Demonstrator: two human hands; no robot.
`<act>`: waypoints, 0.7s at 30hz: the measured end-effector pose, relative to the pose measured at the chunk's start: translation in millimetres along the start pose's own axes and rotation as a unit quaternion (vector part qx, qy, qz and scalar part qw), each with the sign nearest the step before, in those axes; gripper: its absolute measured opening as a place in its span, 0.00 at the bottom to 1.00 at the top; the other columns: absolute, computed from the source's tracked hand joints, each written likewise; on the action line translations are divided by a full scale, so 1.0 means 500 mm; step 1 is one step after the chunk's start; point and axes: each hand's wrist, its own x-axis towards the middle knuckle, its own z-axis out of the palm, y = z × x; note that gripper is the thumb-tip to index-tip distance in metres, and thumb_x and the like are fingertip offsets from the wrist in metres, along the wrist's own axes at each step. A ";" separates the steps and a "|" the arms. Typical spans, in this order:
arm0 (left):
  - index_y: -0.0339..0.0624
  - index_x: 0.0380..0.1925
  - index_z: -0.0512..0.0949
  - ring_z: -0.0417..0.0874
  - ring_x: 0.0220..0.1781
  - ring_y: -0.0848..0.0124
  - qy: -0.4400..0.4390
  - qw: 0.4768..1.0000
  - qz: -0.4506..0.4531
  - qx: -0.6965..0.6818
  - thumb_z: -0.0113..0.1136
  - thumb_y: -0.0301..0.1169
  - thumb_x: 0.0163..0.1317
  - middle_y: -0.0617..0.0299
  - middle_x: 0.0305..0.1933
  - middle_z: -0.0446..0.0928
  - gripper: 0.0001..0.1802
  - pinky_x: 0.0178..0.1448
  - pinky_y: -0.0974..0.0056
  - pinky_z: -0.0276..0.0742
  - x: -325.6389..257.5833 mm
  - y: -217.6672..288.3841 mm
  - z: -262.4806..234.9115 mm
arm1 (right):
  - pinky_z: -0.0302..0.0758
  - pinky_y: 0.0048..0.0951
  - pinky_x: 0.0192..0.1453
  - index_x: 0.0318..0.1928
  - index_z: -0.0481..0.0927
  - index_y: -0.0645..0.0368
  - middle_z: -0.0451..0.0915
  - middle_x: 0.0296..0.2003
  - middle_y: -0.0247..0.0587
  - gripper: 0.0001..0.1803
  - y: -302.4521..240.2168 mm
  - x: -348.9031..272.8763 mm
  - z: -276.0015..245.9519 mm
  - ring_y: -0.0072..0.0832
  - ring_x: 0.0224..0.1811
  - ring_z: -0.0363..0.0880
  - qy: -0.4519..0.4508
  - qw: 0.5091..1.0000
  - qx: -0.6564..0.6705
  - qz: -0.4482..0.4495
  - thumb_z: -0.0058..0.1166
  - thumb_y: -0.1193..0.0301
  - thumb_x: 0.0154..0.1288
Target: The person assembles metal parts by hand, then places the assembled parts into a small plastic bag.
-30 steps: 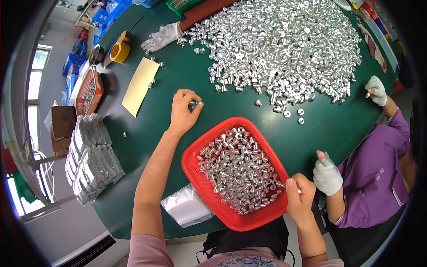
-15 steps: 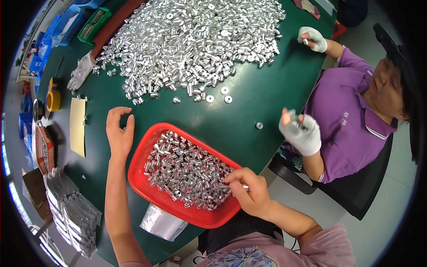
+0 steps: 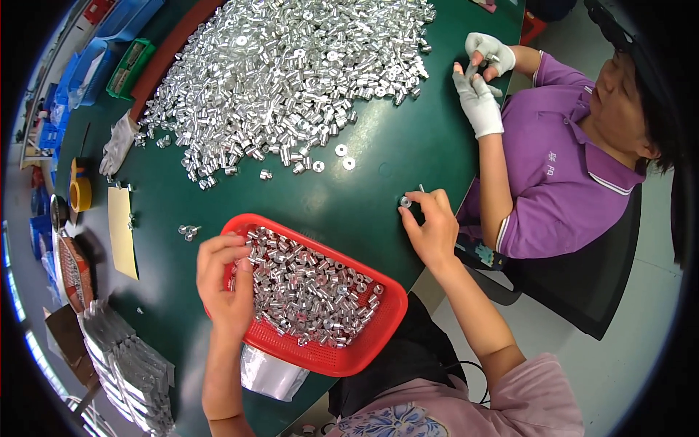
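Note:
My right hand (image 3: 434,227) is at the right of the table, thumb and fingertips closed around a small round silver metal piece (image 3: 405,202) with a hole in its end. A thin metal pin (image 3: 421,188) also sticks out between its fingers. My left hand (image 3: 222,280) hangs over the left rim of a red plastic basket (image 3: 389,320), fingers bent and thumb a little apart; I make out nothing held in it. Many small silver cylinders (image 3: 313,288) fill the basket. On the green table, left of it, lie a few loose metal pieces (image 3: 189,231).
A large heap of silver metal parts (image 3: 277,80) covers the far table. At the right sits a person in a purple shirt (image 3: 550,175), with white-gloved hands (image 3: 480,109). Yellow tape (image 3: 80,194), a cream card (image 3: 122,233) and stacked silvery bags (image 3: 127,364) are at the left.
My right hand has left the basket and reached the loose round piece at the right. My left hand has moved to the basket's rim, leaving metal pieces on the table. The co-worker's hands came together.

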 end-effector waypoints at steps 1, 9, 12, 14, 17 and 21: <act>0.36 0.28 0.73 0.73 0.40 0.63 -0.016 1.000 -0.008 -0.022 0.50 0.17 0.46 0.54 0.35 0.71 0.07 0.45 0.64 0.67 -0.005 0.020 0.004 | 0.66 0.28 0.23 0.32 0.75 0.56 0.67 0.24 0.36 0.11 -0.008 0.000 0.000 0.31 0.22 0.69 0.006 0.999 0.032 -0.009 0.57 0.74 0.43; 0.33 0.35 0.70 0.75 0.37 0.69 -0.079 0.963 -0.110 -0.233 0.60 0.22 0.44 0.57 0.35 0.72 0.16 0.41 0.68 0.71 -0.005 0.143 0.123 | 0.64 0.24 0.19 0.27 0.74 0.56 0.67 0.20 0.35 0.13 -0.183 -0.004 -0.076 0.27 0.17 0.67 0.030 0.969 0.200 -0.144 0.60 0.78 0.34; 0.33 0.37 0.69 0.74 0.40 0.72 -0.064 0.926 -0.156 -0.338 0.58 0.21 0.47 0.59 0.35 0.72 0.16 0.43 0.70 0.71 0.001 0.149 0.133 | 0.63 0.24 0.18 0.28 0.74 0.56 0.66 0.19 0.35 0.15 -0.189 0.001 -0.082 0.27 0.17 0.66 0.045 0.964 0.190 -0.181 0.59 0.79 0.33; 0.33 0.38 0.70 0.73 0.41 0.73 -0.069 0.903 -0.181 -0.384 0.56 0.19 0.48 0.60 0.36 0.72 0.15 0.44 0.71 0.71 0.006 0.146 0.133 | 0.62 0.24 0.17 0.29 0.75 0.56 0.67 0.19 0.35 0.15 -0.192 0.006 -0.089 0.26 0.17 0.66 0.048 0.963 0.175 -0.200 0.59 0.79 0.34; 0.34 0.41 0.70 0.72 0.44 0.73 -0.056 0.845 -0.181 -0.501 0.53 0.16 0.50 0.59 0.39 0.71 0.16 0.47 0.71 0.69 0.012 0.129 0.127 | 0.61 0.22 0.17 0.32 0.74 0.58 0.68 0.20 0.35 0.16 -0.199 0.010 -0.104 0.24 0.17 0.65 0.019 0.952 0.257 -0.167 0.57 0.80 0.36; 0.34 0.45 0.67 0.72 0.46 0.70 -0.076 0.803 -0.196 -0.558 0.51 0.14 0.50 0.52 0.45 0.70 0.19 0.51 0.68 0.68 0.012 0.117 0.127 | 0.58 0.18 0.18 0.36 0.72 0.62 0.66 0.18 0.33 0.16 -0.171 0.002 -0.106 0.20 0.16 0.61 0.016 0.945 0.301 -0.129 0.51 0.82 0.40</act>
